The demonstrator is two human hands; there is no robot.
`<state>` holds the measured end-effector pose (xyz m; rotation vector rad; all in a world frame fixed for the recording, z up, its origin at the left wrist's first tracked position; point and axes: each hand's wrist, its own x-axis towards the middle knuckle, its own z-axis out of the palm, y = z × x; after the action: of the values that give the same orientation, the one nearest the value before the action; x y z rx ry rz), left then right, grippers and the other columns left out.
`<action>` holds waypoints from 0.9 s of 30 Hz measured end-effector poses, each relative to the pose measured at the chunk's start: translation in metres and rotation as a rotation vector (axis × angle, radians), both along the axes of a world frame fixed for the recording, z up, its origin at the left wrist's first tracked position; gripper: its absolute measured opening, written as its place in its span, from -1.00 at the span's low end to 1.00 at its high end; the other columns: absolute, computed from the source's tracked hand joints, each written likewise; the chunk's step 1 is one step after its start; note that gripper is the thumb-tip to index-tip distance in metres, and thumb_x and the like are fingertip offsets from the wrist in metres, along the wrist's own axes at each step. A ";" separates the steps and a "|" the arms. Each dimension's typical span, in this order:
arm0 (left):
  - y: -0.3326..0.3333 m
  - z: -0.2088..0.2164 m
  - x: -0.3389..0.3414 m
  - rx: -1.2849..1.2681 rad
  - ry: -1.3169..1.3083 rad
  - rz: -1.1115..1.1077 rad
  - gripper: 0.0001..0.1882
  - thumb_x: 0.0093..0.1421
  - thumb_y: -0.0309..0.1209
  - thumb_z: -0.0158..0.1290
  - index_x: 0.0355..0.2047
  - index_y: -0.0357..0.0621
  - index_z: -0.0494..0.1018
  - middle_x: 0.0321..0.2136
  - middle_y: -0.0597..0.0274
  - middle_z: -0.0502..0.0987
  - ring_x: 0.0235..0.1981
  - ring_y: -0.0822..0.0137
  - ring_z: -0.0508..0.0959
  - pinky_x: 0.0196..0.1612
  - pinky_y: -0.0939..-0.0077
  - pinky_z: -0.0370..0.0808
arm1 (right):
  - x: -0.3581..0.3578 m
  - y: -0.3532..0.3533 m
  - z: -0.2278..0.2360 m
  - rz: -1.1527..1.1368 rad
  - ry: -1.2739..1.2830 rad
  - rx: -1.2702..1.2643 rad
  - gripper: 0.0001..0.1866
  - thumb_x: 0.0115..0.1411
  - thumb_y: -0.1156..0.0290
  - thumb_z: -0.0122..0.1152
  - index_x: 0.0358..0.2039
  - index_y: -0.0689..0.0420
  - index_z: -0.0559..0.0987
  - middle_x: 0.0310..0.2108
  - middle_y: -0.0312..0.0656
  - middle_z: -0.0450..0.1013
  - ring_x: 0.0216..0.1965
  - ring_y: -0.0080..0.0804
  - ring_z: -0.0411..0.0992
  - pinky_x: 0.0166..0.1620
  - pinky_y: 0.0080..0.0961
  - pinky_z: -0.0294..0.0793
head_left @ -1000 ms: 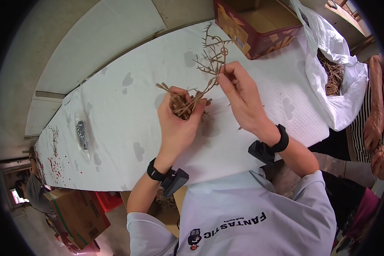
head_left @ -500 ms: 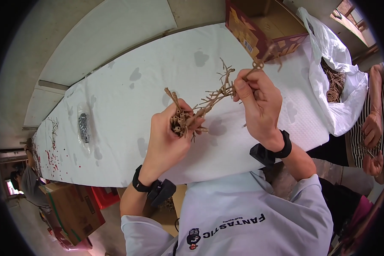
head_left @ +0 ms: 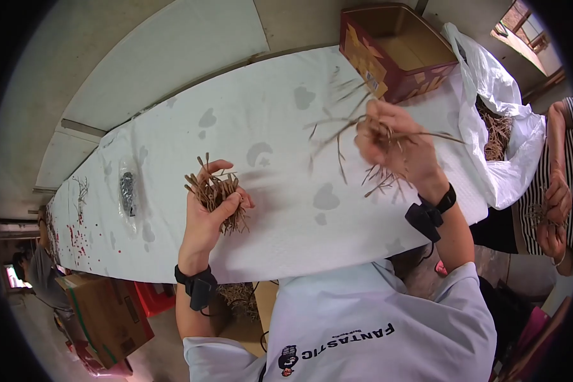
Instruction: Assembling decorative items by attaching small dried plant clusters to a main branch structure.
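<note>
A bundle of dry brown twigs (head_left: 213,191) is gripped in my left hand (head_left: 197,229), its thumb across the stems and the other fingers partly hidden behind. Farther right, my right hand (head_left: 404,134) is closed around several branching twigs (head_left: 442,135), blurred by motion. Thin stems stick out of it on both sides and below. Both hands are above the table with its white patterned cloth (head_left: 267,223), well apart from each other.
An open dark red box (head_left: 388,86) stands at the far right, beside a white plastic bag (head_left: 512,184) of twigs. A co-worker's hands (head_left: 557,204) hold twigs at right. A plastic-wrapped black item (head_left: 128,194) and red bits lie left. Cardboard boxes (head_left: 108,315) stand below.
My hands have moved apart, the left one leftward with its bundle turned over. The branch stretched between them is now clear of the left hand, and twigs fan out from the right.
</note>
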<state>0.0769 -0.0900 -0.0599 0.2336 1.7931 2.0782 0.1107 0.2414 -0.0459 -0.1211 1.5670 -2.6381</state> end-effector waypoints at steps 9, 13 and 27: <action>0.016 -0.002 -0.030 0.162 -0.185 -0.210 -0.72 0.19 -0.49 0.20 -0.13 -0.25 0.39 -0.39 0.24 0.53 -0.41 0.40 0.55 -0.39 0.53 0.50 | -0.004 -0.019 0.005 0.410 -0.130 -0.109 -0.69 0.18 0.23 -0.08 -0.58 0.09 0.12 -0.63 -0.17 0.14 -0.59 -0.49 0.04 -0.46 -0.57 0.04; 0.028 -0.001 -0.036 0.178 -0.252 -0.293 -0.75 0.22 -0.48 0.18 -0.16 -0.21 0.38 -0.39 0.23 0.53 -0.42 0.40 0.54 -0.44 0.53 0.49 | -0.015 -0.017 -0.002 0.470 -0.054 -0.033 -0.68 0.18 0.26 -0.06 -0.58 0.09 0.11 -0.64 -0.19 0.12 -0.59 -0.51 0.04 -0.46 -0.57 0.03; 0.024 -0.014 -0.050 0.158 0.077 -0.077 -0.84 0.28 -0.49 0.13 -0.20 -0.18 0.37 -0.47 0.30 0.49 -0.47 0.49 0.52 -0.48 0.59 0.47 | -0.027 -0.037 0.001 0.361 -0.195 0.086 -0.70 0.37 0.20 -0.26 -0.25 0.17 0.33 -0.60 -0.19 0.31 -0.60 -0.50 0.19 -0.54 -0.60 0.14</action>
<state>0.0274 -0.0665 -0.0742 0.4251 1.6363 2.1845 0.0836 0.2039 -0.0444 -0.1241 1.4372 -2.2328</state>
